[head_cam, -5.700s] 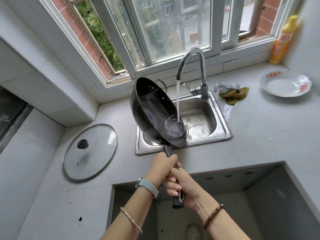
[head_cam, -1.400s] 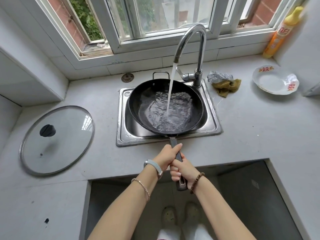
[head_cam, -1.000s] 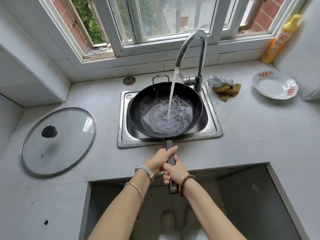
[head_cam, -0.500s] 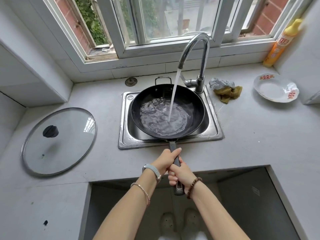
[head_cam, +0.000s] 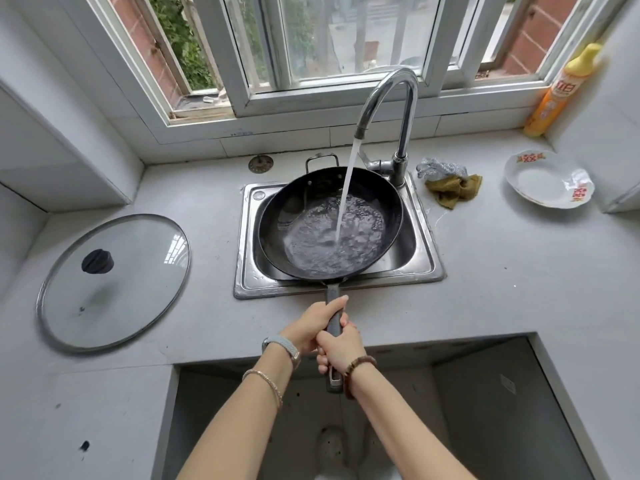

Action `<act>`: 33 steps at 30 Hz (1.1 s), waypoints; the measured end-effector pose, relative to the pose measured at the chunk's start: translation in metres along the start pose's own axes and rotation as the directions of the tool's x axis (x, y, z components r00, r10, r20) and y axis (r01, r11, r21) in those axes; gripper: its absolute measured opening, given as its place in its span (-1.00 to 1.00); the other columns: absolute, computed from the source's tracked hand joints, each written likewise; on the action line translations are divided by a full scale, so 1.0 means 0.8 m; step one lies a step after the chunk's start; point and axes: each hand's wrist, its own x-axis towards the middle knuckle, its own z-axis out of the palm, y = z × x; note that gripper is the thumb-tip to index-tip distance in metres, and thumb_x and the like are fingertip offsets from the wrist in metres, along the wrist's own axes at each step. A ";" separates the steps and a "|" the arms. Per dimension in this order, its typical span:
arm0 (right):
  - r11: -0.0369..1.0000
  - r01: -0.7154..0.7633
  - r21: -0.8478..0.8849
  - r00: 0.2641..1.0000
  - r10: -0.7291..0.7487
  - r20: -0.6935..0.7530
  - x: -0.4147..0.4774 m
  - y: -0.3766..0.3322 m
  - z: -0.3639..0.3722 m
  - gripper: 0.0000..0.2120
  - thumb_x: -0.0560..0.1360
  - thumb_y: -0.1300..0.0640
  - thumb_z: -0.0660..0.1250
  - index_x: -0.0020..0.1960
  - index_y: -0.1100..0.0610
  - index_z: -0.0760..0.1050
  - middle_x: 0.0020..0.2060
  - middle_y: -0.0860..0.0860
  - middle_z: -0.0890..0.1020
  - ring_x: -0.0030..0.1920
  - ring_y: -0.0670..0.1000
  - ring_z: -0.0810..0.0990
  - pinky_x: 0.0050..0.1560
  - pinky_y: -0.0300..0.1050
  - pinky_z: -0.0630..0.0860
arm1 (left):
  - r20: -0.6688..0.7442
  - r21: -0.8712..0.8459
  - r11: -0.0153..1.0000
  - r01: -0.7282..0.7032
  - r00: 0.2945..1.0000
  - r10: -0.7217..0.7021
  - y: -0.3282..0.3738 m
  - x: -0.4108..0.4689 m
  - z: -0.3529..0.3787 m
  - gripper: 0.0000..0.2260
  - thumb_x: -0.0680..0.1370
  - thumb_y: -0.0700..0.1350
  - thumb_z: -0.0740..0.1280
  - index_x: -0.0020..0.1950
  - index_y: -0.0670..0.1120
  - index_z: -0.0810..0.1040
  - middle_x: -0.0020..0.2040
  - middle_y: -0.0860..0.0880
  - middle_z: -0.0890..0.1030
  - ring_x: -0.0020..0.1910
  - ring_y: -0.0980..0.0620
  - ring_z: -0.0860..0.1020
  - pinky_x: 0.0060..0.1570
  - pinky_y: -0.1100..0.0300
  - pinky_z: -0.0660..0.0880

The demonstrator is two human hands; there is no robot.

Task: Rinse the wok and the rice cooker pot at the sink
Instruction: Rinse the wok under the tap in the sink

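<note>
Firmly within both hands' fingers (head_cam: 341,301): wok handle (head_cam: 334,318)

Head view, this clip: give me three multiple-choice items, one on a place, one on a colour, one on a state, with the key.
1. Where does the glass lid lie?
A. On the counter left of the sink
B. On the wok
C. On the window sill

2. What colour is the bottle in the right corner by the window?
A. Blue
B. Yellow-orange
C. Green

3. What is the state of the faucet?
A. Off
B. Running into the wok
C. Running onto the plate

Key: 1 A, the lid rests flat on the counter, apart from the sink. 2 B, its body is orange with a yellow cap. 3 B, a stream falls into the wok, whose handle the left hand and right hand grip.
</note>
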 end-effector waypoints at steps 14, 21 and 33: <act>0.986 -0.061 0.156 0.984 0.033 0.173 -0.006 -0.007 -0.037 -0.84 0.55 0.38 0.10 -0.05 0.13 0.24 -0.56 0.01 0.28 -0.64 -0.09 0.23 -0.60 -0.30 0.24 | -0.139 0.180 0.982 -0.047 0.988 0.072 0.007 0.000 0.031 -0.60 0.63 -0.05 0.24 -0.39 -0.15 0.43 -0.54 0.02 0.50 -0.45 0.02 0.48 -0.36 0.25 0.45; 0.979 -0.065 0.195 0.979 0.025 0.201 -0.006 -0.010 -0.053 -0.81 0.57 0.37 0.11 -0.02 0.09 0.24 -0.59 -0.02 0.28 -0.65 -0.11 0.22 -0.62 -0.32 0.23 | -0.173 0.200 0.979 -0.040 0.982 0.076 0.011 0.001 0.047 -0.63 0.63 -0.06 0.24 -0.35 -0.17 0.44 -0.46 -0.04 0.52 -0.52 0.09 0.49 -0.40 0.26 0.46; 0.999 0.014 -0.037 1.000 -0.015 -0.018 0.000 0.001 0.004 -0.78 0.45 0.36 0.17 0.07 0.22 0.27 -0.50 0.09 0.37 -0.66 -0.03 0.34 -0.59 -0.23 0.39 | -0.003 -0.019 1.000 0.005 1.000 -0.005 0.005 -0.009 0.001 -0.66 0.63 -0.01 0.23 -0.29 -0.13 0.37 -0.47 -0.02 0.45 -0.38 -0.02 0.61 0.06 -0.01 0.45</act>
